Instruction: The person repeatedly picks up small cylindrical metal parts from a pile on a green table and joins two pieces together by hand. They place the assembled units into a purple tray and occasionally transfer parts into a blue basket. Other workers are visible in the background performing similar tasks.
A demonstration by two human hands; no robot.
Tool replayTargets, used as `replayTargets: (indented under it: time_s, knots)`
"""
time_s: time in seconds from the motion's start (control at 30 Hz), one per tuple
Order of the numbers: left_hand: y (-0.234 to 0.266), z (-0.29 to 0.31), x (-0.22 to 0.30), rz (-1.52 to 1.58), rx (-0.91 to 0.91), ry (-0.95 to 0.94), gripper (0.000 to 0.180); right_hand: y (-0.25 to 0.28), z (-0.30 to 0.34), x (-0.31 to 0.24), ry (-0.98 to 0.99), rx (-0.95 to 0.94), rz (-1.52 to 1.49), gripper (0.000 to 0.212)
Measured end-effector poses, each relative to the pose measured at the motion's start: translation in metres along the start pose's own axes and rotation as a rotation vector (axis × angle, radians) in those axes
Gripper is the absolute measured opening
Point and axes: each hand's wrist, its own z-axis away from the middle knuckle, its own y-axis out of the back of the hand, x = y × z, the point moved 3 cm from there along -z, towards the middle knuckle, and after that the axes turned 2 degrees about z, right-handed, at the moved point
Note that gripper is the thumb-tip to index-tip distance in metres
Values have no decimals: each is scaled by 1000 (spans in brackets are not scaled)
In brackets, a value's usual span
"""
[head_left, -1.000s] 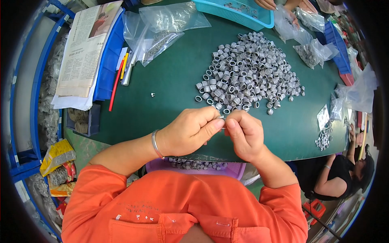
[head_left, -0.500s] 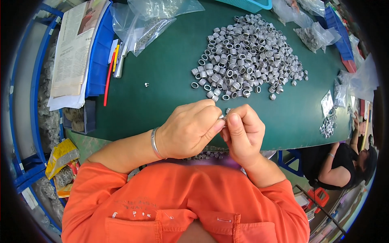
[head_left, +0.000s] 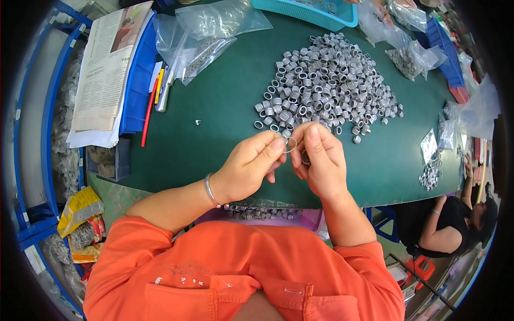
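Between my hands is a thin metal wire ring (head_left: 292, 151). My left hand (head_left: 247, 165), with a silver bangle at its wrist, pinches the ring's left side between thumb and fingertips. My right hand (head_left: 324, 163) is closed, its fingertips at the ring's other side; whether they grip it too I cannot tell. A short grey metal collar (head_left: 305, 157) shows partly inside the curled right fingers. Just beyond both hands spreads a large pile of similar grey metal collars (head_left: 326, 80) on the green tabletop (head_left: 214, 115).
Left on the table are a blue bin (head_left: 138, 88) with newspapers, a red pen (head_left: 150, 112) and clear bags (head_left: 214, 24). A turquoise basket (head_left: 305, 16) stands at the back. Below the table edge is a purple crate (head_left: 308, 220). Another person (head_left: 444, 224) sits at right.
My hands were pressed together at their fingertips; now they are slightly apart, with the wire ring visible between them. The whole view has shifted a little, showing more of the basket and purple crate.
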Motion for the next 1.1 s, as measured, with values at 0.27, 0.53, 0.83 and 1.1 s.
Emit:
replayTargets:
  time_s: [0.27,0.53,0.83,1.1]
  knots:
    - [10,0,6,-26,96,-124,39,33,-24,-15,-49,103,-215,25]
    - [49,31,-8,48,415,-134,28,139,-100,-99,111,315,-678,20]
    - [75,90,-50,-157,719,-267,25,235,-204,-132,403,572,-952,61]
    - [71,95,-56,-264,707,-418,24,232,-208,-140,562,373,-1002,73]
